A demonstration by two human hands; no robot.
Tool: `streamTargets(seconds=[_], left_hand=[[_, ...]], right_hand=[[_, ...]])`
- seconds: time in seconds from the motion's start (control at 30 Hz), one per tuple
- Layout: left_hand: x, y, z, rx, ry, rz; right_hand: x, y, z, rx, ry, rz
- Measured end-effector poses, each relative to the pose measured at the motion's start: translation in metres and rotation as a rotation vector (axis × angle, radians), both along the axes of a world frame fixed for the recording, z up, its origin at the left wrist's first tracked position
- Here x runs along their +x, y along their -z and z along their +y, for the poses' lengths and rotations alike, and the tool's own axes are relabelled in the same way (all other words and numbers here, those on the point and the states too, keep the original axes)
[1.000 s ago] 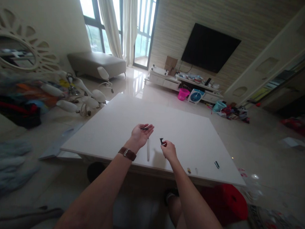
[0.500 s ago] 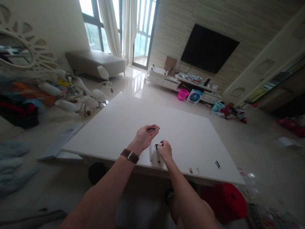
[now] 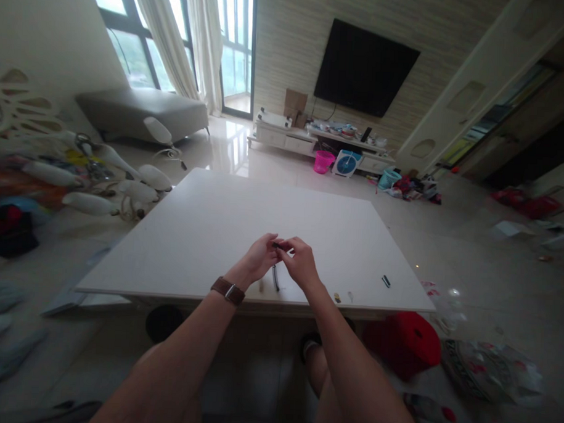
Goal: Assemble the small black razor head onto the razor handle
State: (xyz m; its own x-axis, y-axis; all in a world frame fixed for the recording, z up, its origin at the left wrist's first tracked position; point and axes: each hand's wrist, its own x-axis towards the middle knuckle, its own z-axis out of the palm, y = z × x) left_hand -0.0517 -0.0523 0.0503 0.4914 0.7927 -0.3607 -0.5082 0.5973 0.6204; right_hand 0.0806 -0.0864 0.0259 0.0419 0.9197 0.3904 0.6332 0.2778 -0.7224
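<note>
Head view showed both hands meeting over the near part of the white desk [image 3: 245,219], with a small black piece [image 3: 277,245] held up between them. Its long axis ran roughly sideways, from the left hand [image 3: 260,257] across to the right hand [image 3: 301,261]. The right fingers were pinched on the piece; the left fingers curved against it from the other side, though whether they gripped or only supported it could not be told. Below the hands, a slender dark rod [image 3: 275,278] lay on the desk, its length running towards the person, crosswise to the piece. Its far end sat nearer the left hand. Well apart to the right lay 1 dark green object [image 3: 386,281], too small to identify.
</note>
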Motion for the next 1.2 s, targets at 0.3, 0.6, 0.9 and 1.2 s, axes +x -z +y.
streamTargets(seconds=[0.3,0.6,0.9,1.2], left_hand=[[0.015,0.005,-0.005,0.163,-0.057,0.252],[0.011,0.018,-0.001,0.329,-0.089,0.318],[0.000,0.013,-0.001,0.410,-0.138,0.416],[0.001,0.011,-0.003,0.549,-0.177,0.595]], right_hand=[[0.025,0.004,0.012,-0.136,0.138,0.425],[0.015,0.007,0.016,-0.166,0.128,0.731],[0.002,0.009,0.017,-0.155,0.101,0.749],[0.001,0.002,0.008,-0.114,0.162,0.436]])
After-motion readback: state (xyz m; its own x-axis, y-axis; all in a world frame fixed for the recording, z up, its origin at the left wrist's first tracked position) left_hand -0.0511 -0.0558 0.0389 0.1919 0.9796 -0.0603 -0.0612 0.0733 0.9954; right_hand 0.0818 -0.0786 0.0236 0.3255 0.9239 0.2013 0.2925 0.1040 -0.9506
